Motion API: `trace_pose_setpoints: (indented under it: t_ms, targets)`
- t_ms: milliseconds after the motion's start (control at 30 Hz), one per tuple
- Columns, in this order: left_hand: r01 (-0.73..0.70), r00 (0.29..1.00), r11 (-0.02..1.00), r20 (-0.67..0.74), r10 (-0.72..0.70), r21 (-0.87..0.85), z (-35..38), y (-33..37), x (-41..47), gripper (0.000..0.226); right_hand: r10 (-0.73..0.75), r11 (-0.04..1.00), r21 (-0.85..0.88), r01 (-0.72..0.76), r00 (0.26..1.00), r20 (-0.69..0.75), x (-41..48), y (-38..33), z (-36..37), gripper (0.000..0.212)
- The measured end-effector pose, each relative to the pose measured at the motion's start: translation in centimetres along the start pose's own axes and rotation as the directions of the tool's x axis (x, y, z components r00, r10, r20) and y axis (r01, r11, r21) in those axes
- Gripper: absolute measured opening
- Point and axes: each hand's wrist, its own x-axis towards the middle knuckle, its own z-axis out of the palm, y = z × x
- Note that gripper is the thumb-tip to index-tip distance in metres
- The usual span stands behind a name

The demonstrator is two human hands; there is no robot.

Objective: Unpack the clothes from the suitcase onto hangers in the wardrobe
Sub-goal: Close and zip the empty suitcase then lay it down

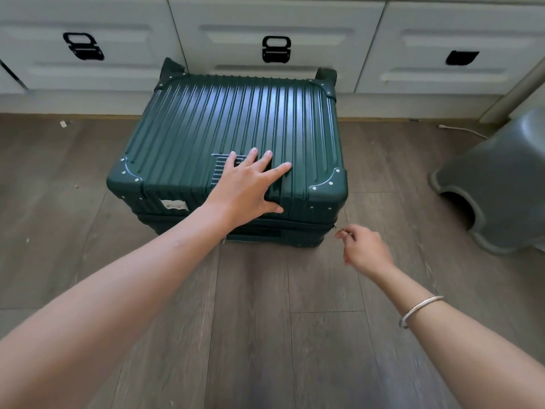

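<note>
- A bangle (420, 309) circled the right wrist, nearest, above the wood floor (265, 335).
- The right hand (364, 249) pinched the zip pull (339, 230) at the suitcase's 5 o'clock corner, fingers curled on it.
- The left hand (250, 187) lay flat on the lid near its 6 o'clock edge, fingers straight and spread, grasping nothing.
- The suitcase (236, 122) lay shut on the floor at 12 o'clock; no clothes showed.
- Unzipping looked the step in hand, the task barely begun: the pull should run along the seam, not outward, slowing round corners, with the left palm's weight pinning the case.
- A grey stool (495, 178) stood at 3 o'clock, apart; white drawers (295, 25) rose just behind.
</note>
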Motion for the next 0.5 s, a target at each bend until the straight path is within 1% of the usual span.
trace_pose_setpoints:
  t_ms: [167,333,433,500]
  targets:
    - [0.023,0.999,1.000,-0.027,-0.023,0.001,0.4,1.5,1.6,0.087,0.033,0.992,-0.117,-0.044,0.994,-0.100,1.6,0.1,-1.5,0.030]
    - [0.058,0.998,0.995,-0.017,-0.059,-0.081,0.4,2.0,2.0,0.088,-0.067,0.977,-0.213,0.022,0.976,-0.206,0.3,0.6,-0.6,0.031]
    - [0.072,0.997,0.992,-0.024,-0.074,-0.101,0.3,2.2,2.3,0.088,-0.118,0.980,-0.186,0.071,0.959,-0.256,-0.5,0.6,0.8,0.028]
    - [0.081,0.996,0.992,-0.026,-0.084,-0.098,0.2,2.3,2.6,0.089,-0.130,0.990,-0.076,0.115,0.963,-0.235,-1.2,0.0,2.2,0.027]
